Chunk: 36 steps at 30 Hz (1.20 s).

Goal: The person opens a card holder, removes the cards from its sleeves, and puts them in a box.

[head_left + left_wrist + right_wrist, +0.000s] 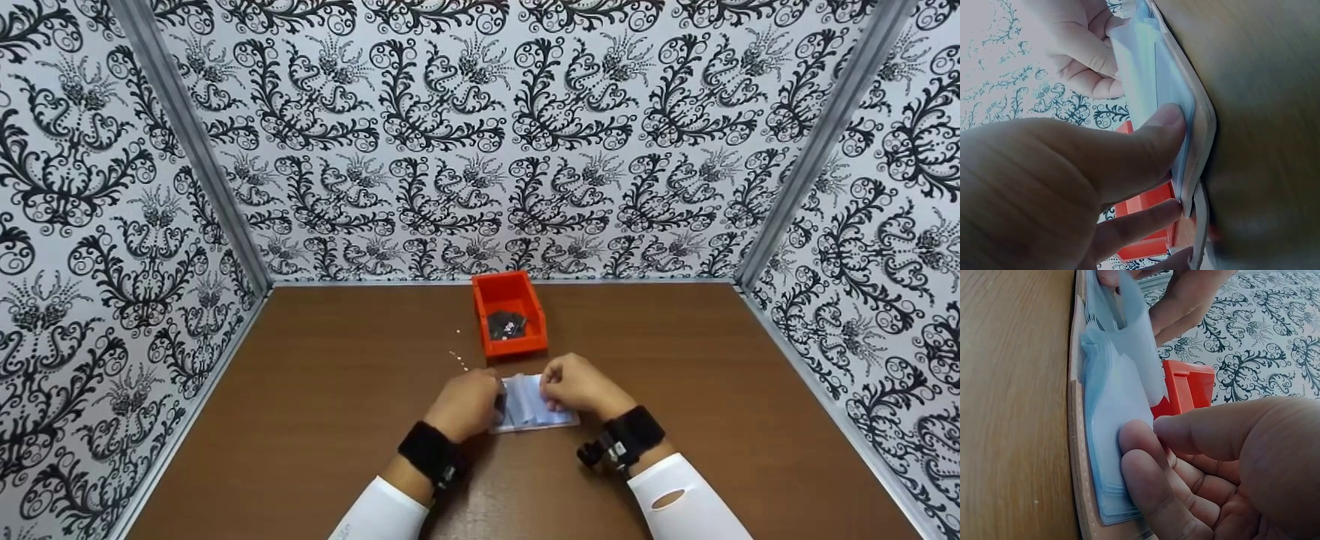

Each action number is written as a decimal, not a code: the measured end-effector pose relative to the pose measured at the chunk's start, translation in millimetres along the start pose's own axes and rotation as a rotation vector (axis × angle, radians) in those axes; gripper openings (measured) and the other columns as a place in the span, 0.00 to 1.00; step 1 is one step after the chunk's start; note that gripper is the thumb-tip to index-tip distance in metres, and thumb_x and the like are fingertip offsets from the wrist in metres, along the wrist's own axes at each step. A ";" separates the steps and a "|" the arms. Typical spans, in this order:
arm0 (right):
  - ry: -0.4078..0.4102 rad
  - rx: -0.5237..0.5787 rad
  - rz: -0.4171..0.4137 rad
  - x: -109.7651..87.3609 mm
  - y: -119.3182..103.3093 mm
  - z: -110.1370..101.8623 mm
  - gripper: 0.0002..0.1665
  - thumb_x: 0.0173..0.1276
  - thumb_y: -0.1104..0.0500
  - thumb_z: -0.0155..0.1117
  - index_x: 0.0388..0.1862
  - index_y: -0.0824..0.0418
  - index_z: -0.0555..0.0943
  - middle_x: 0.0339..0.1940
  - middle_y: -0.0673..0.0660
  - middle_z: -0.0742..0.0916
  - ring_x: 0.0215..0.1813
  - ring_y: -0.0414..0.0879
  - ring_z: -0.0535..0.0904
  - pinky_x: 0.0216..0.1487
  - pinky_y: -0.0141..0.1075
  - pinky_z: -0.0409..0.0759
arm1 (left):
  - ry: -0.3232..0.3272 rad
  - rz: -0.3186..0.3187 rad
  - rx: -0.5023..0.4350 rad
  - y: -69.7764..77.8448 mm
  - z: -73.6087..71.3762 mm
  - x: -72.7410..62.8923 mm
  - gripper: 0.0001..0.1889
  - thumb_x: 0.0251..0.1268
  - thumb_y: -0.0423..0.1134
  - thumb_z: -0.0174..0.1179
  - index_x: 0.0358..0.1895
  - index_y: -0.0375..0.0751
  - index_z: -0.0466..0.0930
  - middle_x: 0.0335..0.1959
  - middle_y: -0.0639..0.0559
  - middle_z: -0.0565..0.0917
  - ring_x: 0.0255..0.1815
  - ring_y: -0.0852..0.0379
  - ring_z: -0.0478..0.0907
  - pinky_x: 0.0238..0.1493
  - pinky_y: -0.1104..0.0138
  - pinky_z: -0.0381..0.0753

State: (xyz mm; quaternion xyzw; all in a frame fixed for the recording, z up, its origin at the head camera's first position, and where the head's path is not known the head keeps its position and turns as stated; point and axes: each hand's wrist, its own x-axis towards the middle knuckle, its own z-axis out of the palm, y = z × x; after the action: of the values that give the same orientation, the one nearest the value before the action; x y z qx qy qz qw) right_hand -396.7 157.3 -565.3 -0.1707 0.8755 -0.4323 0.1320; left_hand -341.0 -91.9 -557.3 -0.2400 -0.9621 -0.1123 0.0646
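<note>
An open card holder (572,424) with a pinkish-beige cover and clear plastic sleeves (527,405) lies on the table between both hands. My left hand (463,401) grips its left side, the thumb pressing on the sleeves (1171,84) and the fingers at the cover's edge (1203,129). At the right half, my right hand (579,386) pinches the edge of a sleeve (1114,394) between thumb and fingertips. One clear sleeve (1137,343) stands bent up near the middle fold. Something dark shows beside the left fingers; its kind is unclear.
Just beyond the card holder stands an orange-red bin (517,346) with several dark, flat pieces (506,325) inside. Small pale specks (457,358) run across the table (337,390) left of the bin. Patterned walls (480,150) close in the back and sides.
</note>
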 end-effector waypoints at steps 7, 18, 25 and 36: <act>-0.001 0.014 -0.001 -1.0 -1.7 0.9 0.03 0.68 0.68 0.71 0.36 0.64 0.90 0.26 0.55 0.91 0.25 0.42 0.86 0.27 0.30 0.83 | 0.002 0.039 -0.021 1.3 -0.7 1.2 0.06 0.60 0.34 0.81 0.36 0.47 0.93 0.36 0.54 0.89 0.36 0.54 0.83 0.42 0.57 0.87; 0.092 -0.143 -0.040 -5.2 -23.5 1.5 0.04 0.68 0.62 0.77 0.33 0.59 0.90 0.27 0.52 0.90 0.26 0.40 0.83 0.30 0.31 0.81 | 0.010 0.121 -0.034 0.7 2.5 2.8 0.06 0.61 0.31 0.78 0.35 0.47 0.92 0.40 0.52 0.92 0.38 0.54 0.84 0.43 0.57 0.88; 0.096 -0.279 -0.146 -11.9 -44.8 9.5 0.16 0.59 0.53 0.90 0.36 0.59 0.90 0.34 0.51 0.92 0.35 0.41 0.82 0.42 0.38 0.84 | 0.038 0.158 -0.038 0.6 1.5 0.6 0.10 0.58 0.29 0.78 0.38 0.48 0.94 0.40 0.52 0.92 0.38 0.53 0.85 0.41 0.56 0.87; 0.101 -0.422 -0.221 -19.8 -55.6 21.5 0.18 0.50 0.61 0.90 0.35 0.62 0.88 0.35 0.56 0.89 0.36 0.46 0.79 0.41 0.44 0.83 | 0.036 0.150 -0.038 1.0 1.4 0.3 0.10 0.58 0.26 0.73 0.34 0.48 0.92 0.36 0.54 0.87 0.34 0.55 0.78 0.35 0.58 0.81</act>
State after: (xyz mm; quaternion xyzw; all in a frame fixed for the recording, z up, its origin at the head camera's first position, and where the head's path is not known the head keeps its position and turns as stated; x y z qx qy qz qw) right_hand -360.3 118.6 -531.8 -0.2672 0.9280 -0.2596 0.0015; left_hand -340.8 -90.6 -558.4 -0.3104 -0.9379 -0.1295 0.0854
